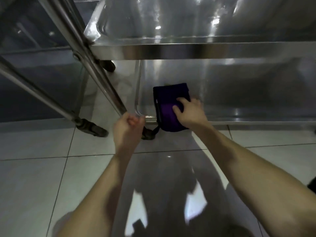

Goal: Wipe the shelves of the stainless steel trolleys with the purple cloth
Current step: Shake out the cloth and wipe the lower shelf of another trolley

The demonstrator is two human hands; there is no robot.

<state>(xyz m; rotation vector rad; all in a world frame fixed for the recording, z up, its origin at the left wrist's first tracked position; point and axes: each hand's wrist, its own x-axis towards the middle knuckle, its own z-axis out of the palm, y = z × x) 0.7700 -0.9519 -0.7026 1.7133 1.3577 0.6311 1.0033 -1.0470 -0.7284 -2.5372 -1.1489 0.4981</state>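
The purple cloth (168, 103) lies folded on the lower shelf (239, 93) of a steel trolley (188, 52), near the front left corner, with its near edge hanging over the shelf rim. The right hand (189, 112) presses on the cloth with slightly bent fingers, palm down. The left hand (127, 129) is curled round the foot of the corner post (95, 62), above a caster wheel (148, 134) on the tiled floor (34, 177).

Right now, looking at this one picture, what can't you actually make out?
- Rear of the lower shelf: head view, the upper shelf covers it.
- purple cloth: the right hand covers its near right part.
- Near caster: partly behind the left hand.
- Whether the left hand grips the post: curled fingers hide the contact.
- Both shelves' right ends: cut off by the frame edge.
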